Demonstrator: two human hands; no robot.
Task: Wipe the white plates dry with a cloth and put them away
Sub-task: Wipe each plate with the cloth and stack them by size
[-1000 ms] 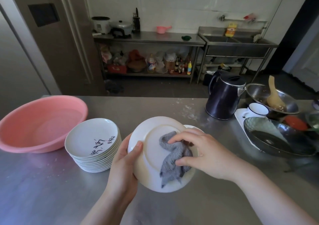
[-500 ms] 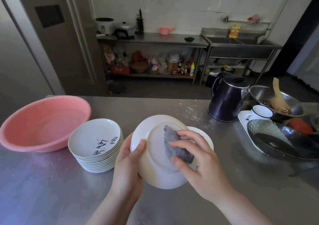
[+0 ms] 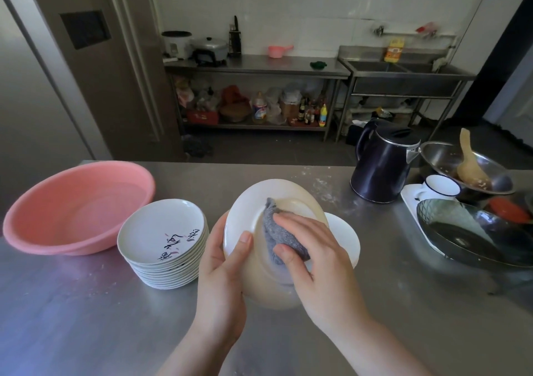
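Steel counter (image 3: 86,318), kitchen behind. Left hand (image 3: 222,272) grips the white plate (image 3: 259,202) by its rim, underside up, tilted above the counter. Right hand (image 3: 314,257) pinches the grey cloth (image 3: 277,231) — bunched tighter and shifted centre-left since a second ago — underside wipe likely mid-pass.

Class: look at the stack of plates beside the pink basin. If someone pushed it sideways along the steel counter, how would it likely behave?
The stack looks heavy for its size, being many plates deep, so it would probably resist a light push. On the smooth steel counter it may slide rather than tip, since it is wide and low. The upper plates could shift and would likely chip if knocked off.
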